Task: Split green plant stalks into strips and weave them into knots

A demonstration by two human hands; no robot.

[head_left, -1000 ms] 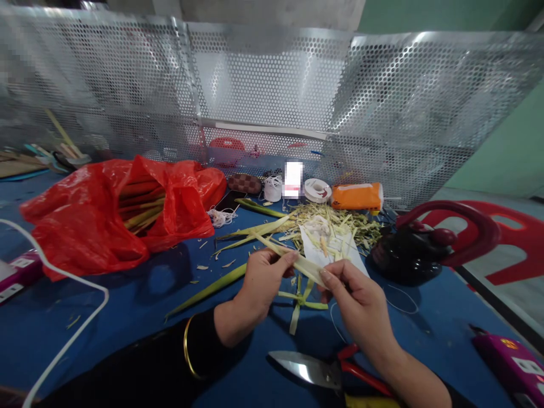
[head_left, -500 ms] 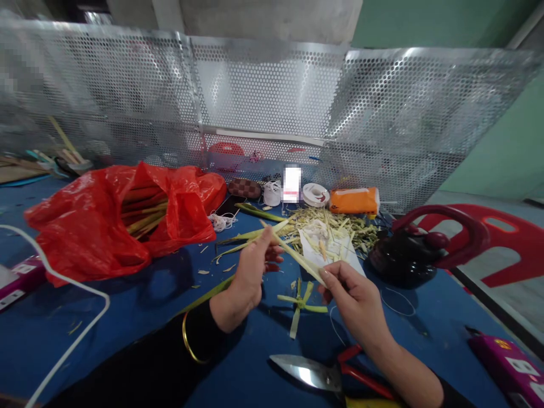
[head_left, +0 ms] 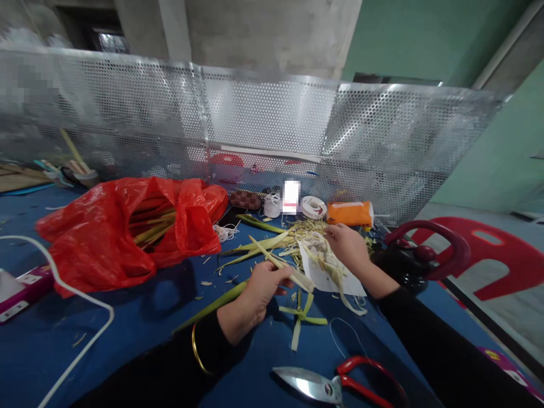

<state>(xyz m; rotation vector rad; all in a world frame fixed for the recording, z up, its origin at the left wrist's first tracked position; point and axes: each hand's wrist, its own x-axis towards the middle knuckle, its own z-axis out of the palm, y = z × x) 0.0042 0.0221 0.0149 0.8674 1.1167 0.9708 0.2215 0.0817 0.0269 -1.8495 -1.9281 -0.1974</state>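
My left hand (head_left: pixel 266 286) is closed on a pale green leaf strip (head_left: pixel 278 262), pinched between thumb and fingers and pointing up to the left. My right hand (head_left: pixel 351 249) reaches over the pile of shredded leaf scraps (head_left: pixel 312 226), its fingers bent together; what they grip is hidden. Below it, thin pale peelings (head_left: pixel 335 267) trail over a white paper sheet (head_left: pixel 317 277) and past its lower edge. A cross-shaped knot of leaf strips (head_left: pixel 300 315) lies just under my left hand. Red-handled scissors (head_left: pixel 317 385) rest nearest me, and a green leaf (head_left: pixel 212 306) lies beneath my left wrist.
A red plastic bag (head_left: pixel 106 232) of leaf stalks stands at left. A dark kettle (head_left: pixel 402 263) and red chair (head_left: pixel 493 255) are at right. Along the perforated metal screen (head_left: pixel 263 113) sit a ribbon roll (head_left: pixel 313 208) and an orange packet (head_left: pixel 351 214). A white cable (head_left: pixel 76 289) crosses at left.
My right hand has left the leaf strip and moved up and away to the scrap pile. Pale peelings now trail over the paper. My left hand alone keeps the strip, slightly lower.
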